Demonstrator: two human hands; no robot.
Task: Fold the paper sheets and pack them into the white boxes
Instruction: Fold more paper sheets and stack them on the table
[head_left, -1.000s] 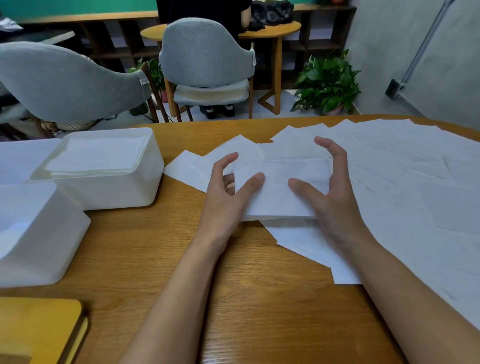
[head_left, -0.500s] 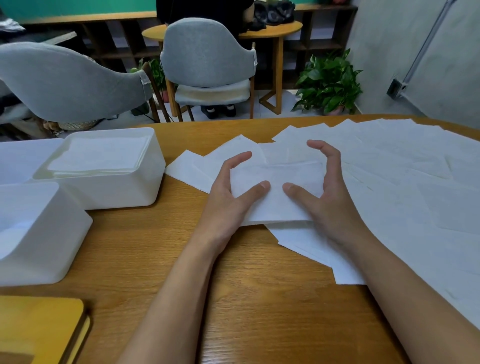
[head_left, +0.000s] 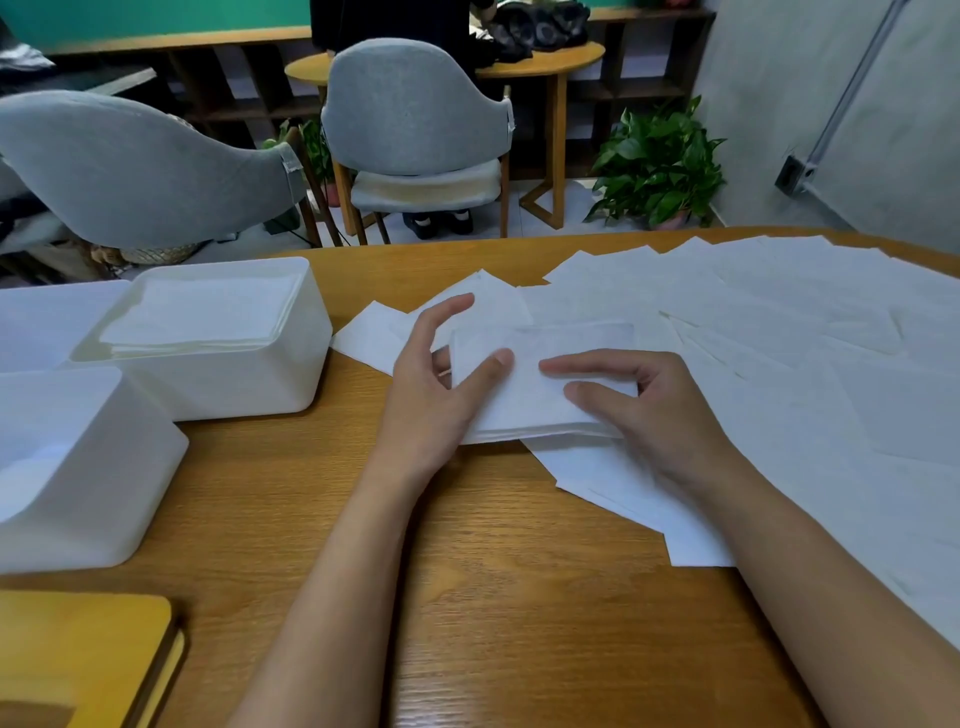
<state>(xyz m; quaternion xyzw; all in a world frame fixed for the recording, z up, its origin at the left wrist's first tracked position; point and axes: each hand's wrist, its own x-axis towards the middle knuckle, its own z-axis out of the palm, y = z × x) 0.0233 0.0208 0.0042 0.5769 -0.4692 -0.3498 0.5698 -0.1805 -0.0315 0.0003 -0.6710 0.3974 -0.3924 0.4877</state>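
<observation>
A folded stack of white paper (head_left: 540, 358) lies on the wooden table (head_left: 467, 571), on top of loose sheets (head_left: 779, 338) spread across the right half. My left hand (head_left: 431, 400) pinches the stack's left edge, thumb on top and fingers beneath, with the index finger raised. My right hand (head_left: 654, 415) rests on the stack's right part, index finger and thumb lying on top. An open white box (head_left: 234, 384) at the left holds folded sheets. A second white box (head_left: 104, 493) stands nearer, at the left edge.
Another white container (head_left: 47, 317) sits at the far left. A yellow wooden object (head_left: 78, 654) lies at the bottom left corner. Grey chairs (head_left: 415, 109) and a potted plant (head_left: 660, 166) stand beyond the table's far edge.
My right hand has dropped from a clawed hold over the stack's far edge to lie on its top. The stack has shifted slightly left and my left index finger has lifted.
</observation>
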